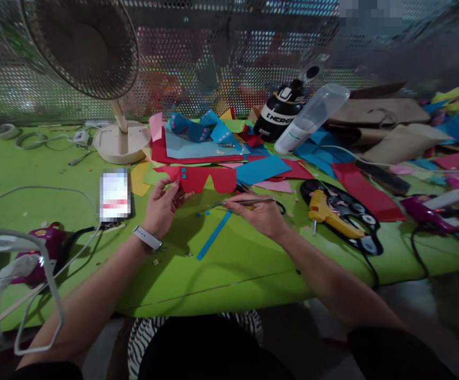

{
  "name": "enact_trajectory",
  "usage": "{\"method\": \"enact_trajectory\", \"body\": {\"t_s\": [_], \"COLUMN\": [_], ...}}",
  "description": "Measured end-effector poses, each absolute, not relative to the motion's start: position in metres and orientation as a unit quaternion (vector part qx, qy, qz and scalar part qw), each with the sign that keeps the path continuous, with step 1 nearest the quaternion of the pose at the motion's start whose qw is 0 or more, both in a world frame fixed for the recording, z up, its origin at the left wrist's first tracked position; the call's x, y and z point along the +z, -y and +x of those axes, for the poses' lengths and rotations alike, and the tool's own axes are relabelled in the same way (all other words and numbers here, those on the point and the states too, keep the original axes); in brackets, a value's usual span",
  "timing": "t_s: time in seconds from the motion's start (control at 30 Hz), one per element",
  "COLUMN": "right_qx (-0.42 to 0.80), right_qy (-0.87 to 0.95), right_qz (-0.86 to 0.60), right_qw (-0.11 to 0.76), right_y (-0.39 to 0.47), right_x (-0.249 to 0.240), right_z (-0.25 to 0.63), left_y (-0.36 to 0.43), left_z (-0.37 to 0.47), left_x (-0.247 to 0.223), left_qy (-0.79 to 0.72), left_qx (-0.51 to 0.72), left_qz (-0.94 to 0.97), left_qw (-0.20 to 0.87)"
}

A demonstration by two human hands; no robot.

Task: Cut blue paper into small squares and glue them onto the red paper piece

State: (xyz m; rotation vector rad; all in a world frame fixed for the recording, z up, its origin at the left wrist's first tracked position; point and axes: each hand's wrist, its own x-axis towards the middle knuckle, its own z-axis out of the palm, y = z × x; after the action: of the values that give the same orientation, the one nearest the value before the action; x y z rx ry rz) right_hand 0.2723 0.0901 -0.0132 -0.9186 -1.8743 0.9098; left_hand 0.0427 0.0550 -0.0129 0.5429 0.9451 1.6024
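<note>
My left hand (162, 203) is closed on the left part of a red paper cutout (197, 180), which has notches along its lower edge. Small blue paper squares (184, 173) sit on the cutout near my fingers. A pair of metal tweezers (253, 201) is in my right hand (261, 212), tips pointing left, with a tiny blue piece close to them. Other blue bits (203, 214) lie on the green table (166, 285) below. Between my hands rests a narrow blue paper strip (214, 235).
A phone (114, 195) and fan (121, 141) stand left. Paper sheets (201, 150), a black bottle (277, 113) and a clear bottle (312, 117) are behind. A yellow glue gun (332, 215) lies right. Cables and power strips (39, 253) flank both sides.
</note>
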Motion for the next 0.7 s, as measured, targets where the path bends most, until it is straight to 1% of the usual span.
{"method": "enact_trajectory", "body": {"t_s": [0.2, 0.37, 0.5, 0.7], "right_qx": [0.353, 0.242, 0.164, 0.103], "right_qy": [0.742, 0.770, 0.809, 0.842], "right_qz": [-0.335, -0.278, -0.240, -0.200], "right_qw": [0.461, 0.522, 0.511, 0.491], "right_y": [-0.083, -0.074, -0.070, -0.075], "right_x": [-0.008, 0.004, 0.012, 0.014], "right_z": [0.271, 0.267, 0.260, 0.249], "left_y": [-0.055, -0.050, -0.044, -0.040], "left_z": [0.044, 0.053, 0.060, 0.062], "left_x": [-0.016, -0.018, -0.017, -0.015], "left_qy": [-0.400, -0.399, -0.395, -0.387], "left_qx": [0.679, 0.663, 0.647, 0.637], "left_qz": [0.236, 0.257, 0.272, 0.288], "left_qw": [0.569, 0.578, 0.594, 0.602]}}
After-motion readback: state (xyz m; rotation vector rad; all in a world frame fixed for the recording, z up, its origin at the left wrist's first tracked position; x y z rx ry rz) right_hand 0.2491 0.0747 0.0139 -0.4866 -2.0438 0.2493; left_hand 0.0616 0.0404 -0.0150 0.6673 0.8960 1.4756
